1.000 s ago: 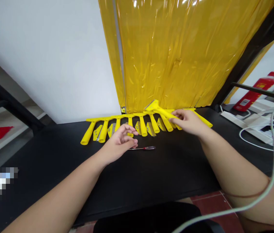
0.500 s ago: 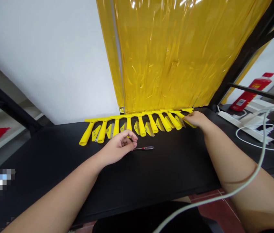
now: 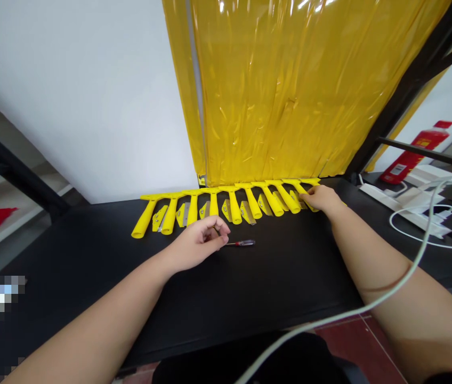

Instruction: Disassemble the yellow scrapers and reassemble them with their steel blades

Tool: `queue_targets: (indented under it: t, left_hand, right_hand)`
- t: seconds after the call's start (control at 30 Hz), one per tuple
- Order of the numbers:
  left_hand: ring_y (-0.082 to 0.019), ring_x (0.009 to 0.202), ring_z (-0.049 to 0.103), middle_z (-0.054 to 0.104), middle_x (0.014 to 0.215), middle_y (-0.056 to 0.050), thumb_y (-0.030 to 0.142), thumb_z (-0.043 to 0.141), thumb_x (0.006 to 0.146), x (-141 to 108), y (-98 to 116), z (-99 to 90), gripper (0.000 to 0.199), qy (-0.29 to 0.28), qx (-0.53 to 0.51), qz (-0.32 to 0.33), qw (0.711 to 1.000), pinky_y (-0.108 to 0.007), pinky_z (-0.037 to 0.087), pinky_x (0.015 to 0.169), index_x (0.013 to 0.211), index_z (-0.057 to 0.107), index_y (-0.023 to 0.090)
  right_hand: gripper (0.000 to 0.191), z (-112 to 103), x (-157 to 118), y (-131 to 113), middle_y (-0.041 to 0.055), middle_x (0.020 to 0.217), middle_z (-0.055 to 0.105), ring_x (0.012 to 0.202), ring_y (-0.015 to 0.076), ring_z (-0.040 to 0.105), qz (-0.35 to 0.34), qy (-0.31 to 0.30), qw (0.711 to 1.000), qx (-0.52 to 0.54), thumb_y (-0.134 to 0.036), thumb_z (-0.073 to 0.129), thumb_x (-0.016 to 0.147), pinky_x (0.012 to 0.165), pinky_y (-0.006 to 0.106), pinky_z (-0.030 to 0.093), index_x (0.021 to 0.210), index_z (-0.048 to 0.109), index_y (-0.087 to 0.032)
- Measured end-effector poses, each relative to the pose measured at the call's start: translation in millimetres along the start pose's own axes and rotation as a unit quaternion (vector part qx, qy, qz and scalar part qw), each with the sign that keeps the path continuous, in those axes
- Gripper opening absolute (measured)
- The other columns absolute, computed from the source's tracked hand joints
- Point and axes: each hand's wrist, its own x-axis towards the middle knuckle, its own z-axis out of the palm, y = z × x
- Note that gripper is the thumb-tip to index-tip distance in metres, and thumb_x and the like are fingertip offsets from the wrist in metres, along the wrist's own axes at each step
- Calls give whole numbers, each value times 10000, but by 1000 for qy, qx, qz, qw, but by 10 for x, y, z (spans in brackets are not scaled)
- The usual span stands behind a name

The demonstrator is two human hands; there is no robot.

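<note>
**Yellow plastic scrapers (image 3: 234,210) lined up on a black tabletop (image 3: 274,277)**

From the head camera, about 9 lie side by side, light and stiff, best taken by the handle. Handles point toward the person, long axes slanting front to back. The right hand (image 3: 317,198) rests its fingertips on the far-right scraper, grip unclear. The half-curled left hand (image 3: 196,244), hold unclear, sits beside a red-handled screwdriver (image 3: 245,242) lying crosswise.

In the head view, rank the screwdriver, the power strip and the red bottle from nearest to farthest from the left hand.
From the left hand:
1. Screwdriver: just right of the hand, on the black table.
2. Power strip: far right, beyond the table's right end.
3. Red bottle: far right, behind the power strip.
</note>
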Motion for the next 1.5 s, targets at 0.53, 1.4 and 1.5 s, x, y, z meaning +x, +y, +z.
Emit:
queue_targets:
  t: [0.53, 1.4, 1.5]
  left_hand:
    - [-140, 680, 558, 618, 768, 1, 396, 665, 948, 0, -45, -11, 224, 0, 29, 6, 1000, -288, 440, 648, 1031, 642, 189]
    - [-192, 998, 626, 636, 1144, -80, 391, 755, 889, 29, -26, 44, 475, 24, -64, 21, 997, -368, 524, 880, 1298, 610, 196]
    - [-211, 1025, 644, 655, 1179, -94, 463, 717, 927, 23, -26, 58, 437, 28, -95, 20, 995, -399, 532, 928, 1258, 622, 195]
  right_hand:
    - [573, -52, -419, -461, 154, 1084, 775, 1038, 364, 720, -123, 6, 992, -33, -687, 584, 874, 831, 418, 516, 1187, 709, -224]
    - [180, -287, -1350, -962, 39, 892, 706, 793, 182, 632, -480, 9, 802, 355, -344, 712, 904, 745, 321, 502, 1014, 689, -203]
    - [171, -252, -1628, -1154, 29, 854, 686, 802, 188, 617, -563, 13, 768, 307, -327, 719, 920, 787, 340, 487, 1030, 684, -200]
